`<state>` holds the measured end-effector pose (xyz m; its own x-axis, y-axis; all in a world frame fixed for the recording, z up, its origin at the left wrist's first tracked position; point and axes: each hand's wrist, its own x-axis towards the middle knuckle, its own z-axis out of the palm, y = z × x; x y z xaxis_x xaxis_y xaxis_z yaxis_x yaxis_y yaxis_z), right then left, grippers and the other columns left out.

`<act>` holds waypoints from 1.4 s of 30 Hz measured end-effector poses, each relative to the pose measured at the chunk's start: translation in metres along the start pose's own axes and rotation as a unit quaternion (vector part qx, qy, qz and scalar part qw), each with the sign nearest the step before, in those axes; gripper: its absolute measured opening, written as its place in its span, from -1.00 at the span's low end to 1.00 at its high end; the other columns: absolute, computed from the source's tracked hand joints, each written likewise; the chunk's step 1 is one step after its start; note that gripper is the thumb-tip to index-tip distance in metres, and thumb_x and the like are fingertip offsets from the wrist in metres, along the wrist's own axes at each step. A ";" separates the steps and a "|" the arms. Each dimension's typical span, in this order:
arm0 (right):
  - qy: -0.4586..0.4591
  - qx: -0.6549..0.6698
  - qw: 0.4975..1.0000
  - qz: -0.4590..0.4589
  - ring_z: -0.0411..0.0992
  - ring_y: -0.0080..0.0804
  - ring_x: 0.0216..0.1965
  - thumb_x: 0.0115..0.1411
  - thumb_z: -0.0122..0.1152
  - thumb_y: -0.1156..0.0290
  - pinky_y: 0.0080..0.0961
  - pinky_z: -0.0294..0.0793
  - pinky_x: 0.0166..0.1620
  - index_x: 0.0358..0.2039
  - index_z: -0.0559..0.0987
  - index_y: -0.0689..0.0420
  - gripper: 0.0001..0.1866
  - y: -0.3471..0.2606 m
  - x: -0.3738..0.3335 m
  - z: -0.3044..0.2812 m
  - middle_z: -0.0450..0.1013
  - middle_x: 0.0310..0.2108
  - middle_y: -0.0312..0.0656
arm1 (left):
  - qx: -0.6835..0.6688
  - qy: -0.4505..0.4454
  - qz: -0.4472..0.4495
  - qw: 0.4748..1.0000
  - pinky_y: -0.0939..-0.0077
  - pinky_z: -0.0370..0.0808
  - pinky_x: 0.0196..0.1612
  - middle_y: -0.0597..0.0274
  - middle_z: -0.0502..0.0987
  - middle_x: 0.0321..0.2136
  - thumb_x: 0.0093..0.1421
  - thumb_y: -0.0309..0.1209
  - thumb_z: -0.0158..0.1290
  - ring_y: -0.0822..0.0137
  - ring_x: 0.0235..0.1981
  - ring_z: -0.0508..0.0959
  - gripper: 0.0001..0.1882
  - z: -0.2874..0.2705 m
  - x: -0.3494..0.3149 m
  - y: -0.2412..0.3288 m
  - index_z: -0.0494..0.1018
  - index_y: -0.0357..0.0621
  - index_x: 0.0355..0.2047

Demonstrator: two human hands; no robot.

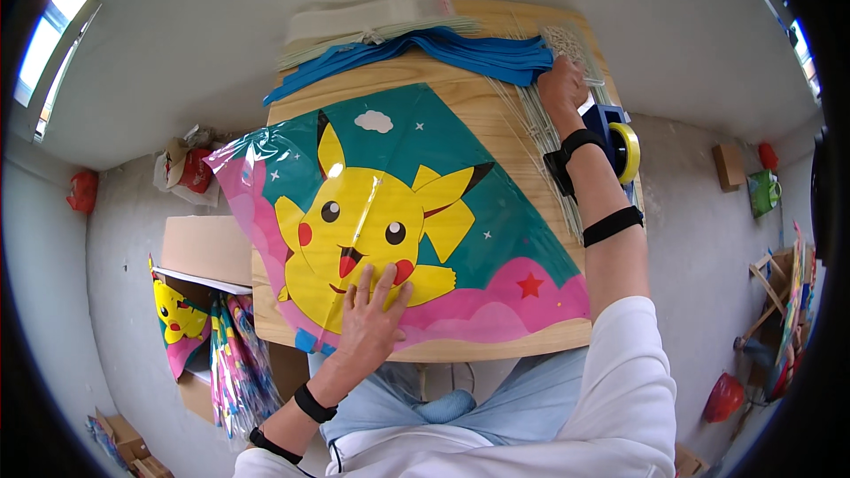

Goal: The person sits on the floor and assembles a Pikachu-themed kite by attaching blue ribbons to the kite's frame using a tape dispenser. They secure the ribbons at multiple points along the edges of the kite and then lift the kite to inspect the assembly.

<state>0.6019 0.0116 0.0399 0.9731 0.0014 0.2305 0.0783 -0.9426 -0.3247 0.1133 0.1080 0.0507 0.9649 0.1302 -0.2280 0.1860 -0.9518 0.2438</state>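
A diamond-shaped plastic kite sheet (372, 212), printed with a yellow cartoon animal on green and pink, lies spread over the wooden table. My left hand (372, 314) rests flat on its lower part, fingers spread. At the far right, my right hand (562, 88) is closed beside a clear tray of small pale pieces (567, 42). Its fingertips are hidden, so what they hold cannot be made out. Long blue strips (443, 49) end next to that hand. Thin pale rods (531, 128) lie under and beside my right wrist.
A blue tape dispenser (606, 119) with a yellow roll (625, 152) stands at the table's right edge. White flat sheets (372, 19) are stacked at the back. On the left, an open cardboard box (208, 243) holds folded printed kites (239, 363).
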 end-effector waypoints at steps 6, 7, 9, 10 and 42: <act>0.031 0.019 0.998 -0.055 0.55 -0.04 0.02 0.15 0.25 0.46 -0.19 0.58 0.01 -0.14 0.70 -0.01 -0.75 0.004 0.020 -0.009 0.49 0.05 -0.09 | 0.001 -0.009 -0.008 1.000 -0.27 0.24 0.30 0.05 0.13 0.40 -0.14 -0.29 0.49 -0.28 0.42 0.10 -0.09 -0.002 0.002 0.000 0.41 0.05 0.28; 0.043 0.026 0.996 -0.079 0.54 -0.04 0.04 0.15 0.24 0.46 -0.18 0.57 0.02 -0.15 0.70 -0.02 -0.75 0.006 0.024 -0.009 0.49 0.05 -0.10 | 0.000 -0.008 -0.007 1.000 -0.27 0.24 0.30 0.04 0.13 0.40 -0.14 -0.29 0.49 -0.29 0.41 0.11 -0.10 -0.002 0.002 0.000 0.41 0.05 0.27; 0.054 0.041 0.991 -0.113 0.51 -0.05 0.06 0.16 0.22 0.47 -0.17 0.54 0.06 -0.17 0.71 -0.04 -0.76 0.004 0.033 -0.006 0.49 0.04 -0.13 | -0.001 -0.003 -0.009 1.000 -0.27 0.24 0.29 0.04 0.14 0.40 -0.15 -0.29 0.49 -0.30 0.41 0.11 -0.11 -0.002 0.002 0.000 0.43 0.04 0.26; 0.054 0.047 0.990 -0.123 0.49 -0.05 0.08 0.17 0.21 0.47 -0.18 0.51 0.09 -0.17 0.72 -0.05 -0.76 0.003 0.041 -0.003 0.49 0.04 -0.14 | -0.003 -0.001 -0.006 1.000 -0.27 0.24 0.29 0.03 0.14 0.40 -0.16 -0.29 0.49 -0.30 0.41 0.12 -0.11 -0.002 0.003 0.000 0.44 0.04 0.26; -0.052 -0.026 0.962 -0.268 0.53 0.00 -0.04 0.06 0.27 0.42 -0.02 0.41 0.09 -0.31 0.68 0.05 -0.85 -0.018 0.015 0.002 0.56 -0.15 -0.10 | -0.001 0.010 -0.012 1.000 -0.28 0.25 0.29 0.01 0.14 0.38 -0.18 -0.35 0.50 -0.29 0.41 0.11 -0.12 -0.001 0.002 0.002 0.46 0.01 0.23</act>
<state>0.6158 0.0288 0.0473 0.8127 0.5225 0.2579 0.5661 -0.8127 -0.1377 0.1152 0.1070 0.0517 0.9636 0.1589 -0.2149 0.2099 -0.9477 0.2405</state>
